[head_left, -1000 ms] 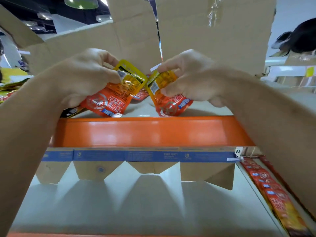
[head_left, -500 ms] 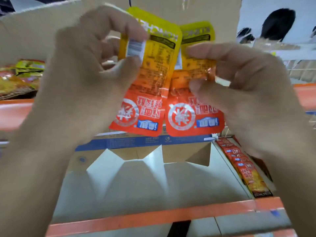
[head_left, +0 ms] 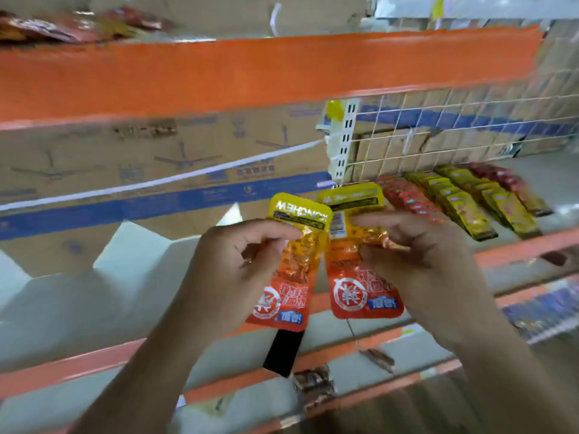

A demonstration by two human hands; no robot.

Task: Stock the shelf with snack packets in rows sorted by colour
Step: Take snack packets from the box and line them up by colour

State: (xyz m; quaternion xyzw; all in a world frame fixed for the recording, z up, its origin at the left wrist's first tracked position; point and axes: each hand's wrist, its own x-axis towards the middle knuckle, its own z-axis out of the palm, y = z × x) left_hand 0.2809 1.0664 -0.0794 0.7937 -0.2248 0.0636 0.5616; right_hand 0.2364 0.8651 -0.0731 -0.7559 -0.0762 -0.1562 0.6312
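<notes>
Hands dropped lower since the earlier frame, both packets with them. Left hand [head_left: 225, 270] pinched one orange-yellow packet [head_left: 297, 261], right hand [head_left: 423, 261] pinched the second packet [head_left: 360, 296], side by side, print upside down. Up-right of the grip: four packet rows [head_left: 463, 211] on the shelf [head_left: 513, 250], two red, two yellow.

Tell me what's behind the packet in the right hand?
A row of red packets lies on the shelf behind it. The packet and right hand hide its near end.
</notes>
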